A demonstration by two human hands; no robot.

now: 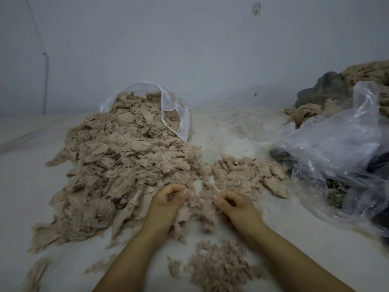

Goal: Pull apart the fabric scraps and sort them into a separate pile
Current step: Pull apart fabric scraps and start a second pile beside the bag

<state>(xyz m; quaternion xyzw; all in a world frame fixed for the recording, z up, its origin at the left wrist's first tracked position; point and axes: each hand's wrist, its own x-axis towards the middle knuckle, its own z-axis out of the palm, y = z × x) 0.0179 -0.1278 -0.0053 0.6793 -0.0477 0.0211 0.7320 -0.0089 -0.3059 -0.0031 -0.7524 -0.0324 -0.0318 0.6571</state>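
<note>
A big heap of beige frayed fabric scraps (117, 165) spills from a clear plastic bag (174, 114) across the white surface at left and centre. A smaller spread of scraps (246, 171) lies to the right of it. My left hand (170, 199) and my right hand (231, 203) each pinch one side of a fuzzy clump of scraps (200, 209) held between them, fingers curled. Just in front of me lies a small separate pile of loose scraps (219, 266), between my forearms.
A crumpled clear plastic bag (341, 148) with dark contents lies at the right. Behind it sit grey cloth (322, 89) and tan patterned fabric (370, 74). A pale wall (189, 49) closes the back. Stray scraps (37, 272) lie at the front left.
</note>
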